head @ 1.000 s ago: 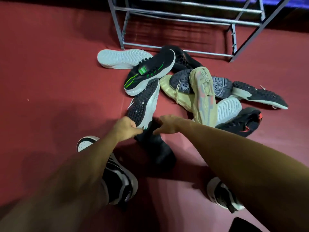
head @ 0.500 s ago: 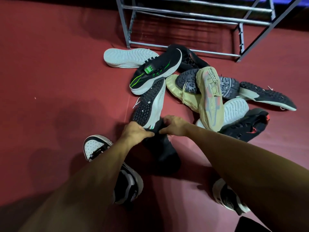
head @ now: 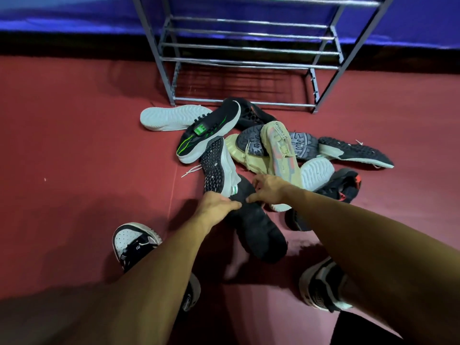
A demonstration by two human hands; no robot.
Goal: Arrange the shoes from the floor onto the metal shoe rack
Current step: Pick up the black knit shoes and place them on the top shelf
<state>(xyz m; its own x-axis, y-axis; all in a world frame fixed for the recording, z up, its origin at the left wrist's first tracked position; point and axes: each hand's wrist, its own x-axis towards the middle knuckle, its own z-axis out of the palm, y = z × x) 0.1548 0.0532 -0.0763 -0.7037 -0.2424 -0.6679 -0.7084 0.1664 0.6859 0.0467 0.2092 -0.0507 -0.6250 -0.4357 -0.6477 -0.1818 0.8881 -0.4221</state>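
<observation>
A heap of several shoes lies on the red floor in front of the empty metal shoe rack [head: 246, 49]. A plain black shoe [head: 258, 232] sits at the near edge of the heap. My left hand [head: 215, 204] grips its upper edge from the left. My right hand [head: 267, 189] pinches the same edge from the right. Just beyond my hands lie a white shoe with a black studded sole [head: 219, 168], a black shoe with green stripes [head: 209, 131] and a beige shoe [head: 278, 150].
A white-soled shoe [head: 174, 118] lies by the rack's left leg. A black studded shoe [head: 356, 151] and a black-and-red shoe [head: 341, 185] lie to the right. My own two sneakers [head: 135, 242] [head: 321, 285] stand near the bottom. A blue wall runs behind the rack.
The view has tilted up and shows more of the rack. Both hands have closed in on the black shoe's edge, which looks slightly raised.
</observation>
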